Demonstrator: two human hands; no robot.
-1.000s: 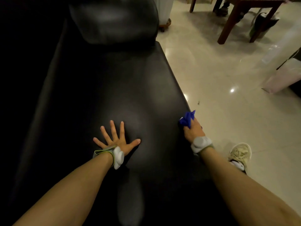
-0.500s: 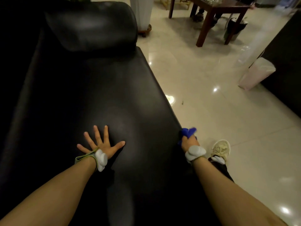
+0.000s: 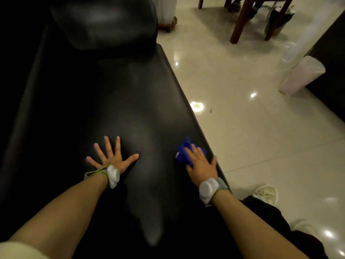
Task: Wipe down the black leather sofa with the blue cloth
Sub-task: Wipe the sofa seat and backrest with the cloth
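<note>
Blue crumpled cloth [image 3: 183,153] moved from seat edge up onto top of black leather sofa [image 3: 115,101]. Right hand [image 3: 201,165] now presses it with flat fingers. Left hand [image 3: 112,156] stays spread, bracing. Seat wiping probably begins.

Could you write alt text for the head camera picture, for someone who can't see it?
A person leans over a black leather sofa, the right hand pressing a blue cloth flat near the seat's edge. The left hand rests spread on the seat.
</note>
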